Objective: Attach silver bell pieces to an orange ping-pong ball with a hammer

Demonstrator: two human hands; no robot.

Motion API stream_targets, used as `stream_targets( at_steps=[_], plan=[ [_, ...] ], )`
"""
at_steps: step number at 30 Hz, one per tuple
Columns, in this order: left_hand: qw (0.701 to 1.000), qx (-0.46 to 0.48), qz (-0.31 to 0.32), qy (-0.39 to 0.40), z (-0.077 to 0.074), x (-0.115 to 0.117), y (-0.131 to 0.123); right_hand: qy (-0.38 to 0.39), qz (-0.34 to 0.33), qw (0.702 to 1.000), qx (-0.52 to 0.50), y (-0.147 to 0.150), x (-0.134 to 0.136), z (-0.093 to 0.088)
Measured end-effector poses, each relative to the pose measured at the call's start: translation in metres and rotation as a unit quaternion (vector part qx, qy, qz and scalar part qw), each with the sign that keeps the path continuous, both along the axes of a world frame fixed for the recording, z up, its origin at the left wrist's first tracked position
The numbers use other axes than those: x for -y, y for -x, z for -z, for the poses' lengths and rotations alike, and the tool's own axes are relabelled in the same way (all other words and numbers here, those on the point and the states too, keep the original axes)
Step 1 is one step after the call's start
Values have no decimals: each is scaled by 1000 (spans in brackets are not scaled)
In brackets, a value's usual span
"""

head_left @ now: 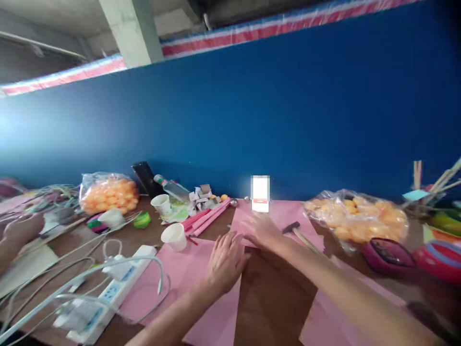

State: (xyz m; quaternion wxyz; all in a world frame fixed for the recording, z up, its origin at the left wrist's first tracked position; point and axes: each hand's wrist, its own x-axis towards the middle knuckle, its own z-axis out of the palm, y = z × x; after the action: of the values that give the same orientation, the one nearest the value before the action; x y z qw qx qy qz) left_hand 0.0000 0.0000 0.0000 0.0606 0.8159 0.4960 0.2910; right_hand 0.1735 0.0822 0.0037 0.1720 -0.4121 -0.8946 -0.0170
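My left hand (225,263) lies flat on a pink paper sheet (169,274), fingers stretched forward and holding nothing. Beside it, my right hand (262,231) reaches over another pink sheet (288,211) at the back; its fingers are somewhat blurred but look spread, with nothing visible in them. Just beyond stands a small lit screen (260,194), partly pixelated. A hammer (304,238) with a dark head and light handle lies right of my right hand, partly behind my forearm. Left of my hands are a white paper cup (174,237) and a bundle of pink sticks (211,217).
A white power strip (111,293) with tangled cables lies at the left. Bags of orange balls stand left (110,192) and right (360,216). A magenta bowl (388,257) sits at the right. Another person's hand (23,230) is at the far left. A blue wall (230,120) rises behind.
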Motion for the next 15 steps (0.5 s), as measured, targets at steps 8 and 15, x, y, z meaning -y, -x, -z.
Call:
stream_targets(
  at_steps=[8,15],
  plan=[
    [978,195,-75,10,-8,-81,-42,49,60,988,-134,-44,16,-22],
    [988,150,10,-16,21,-84,-60,44,139,980,-138,-88,35,-15]
  ],
)
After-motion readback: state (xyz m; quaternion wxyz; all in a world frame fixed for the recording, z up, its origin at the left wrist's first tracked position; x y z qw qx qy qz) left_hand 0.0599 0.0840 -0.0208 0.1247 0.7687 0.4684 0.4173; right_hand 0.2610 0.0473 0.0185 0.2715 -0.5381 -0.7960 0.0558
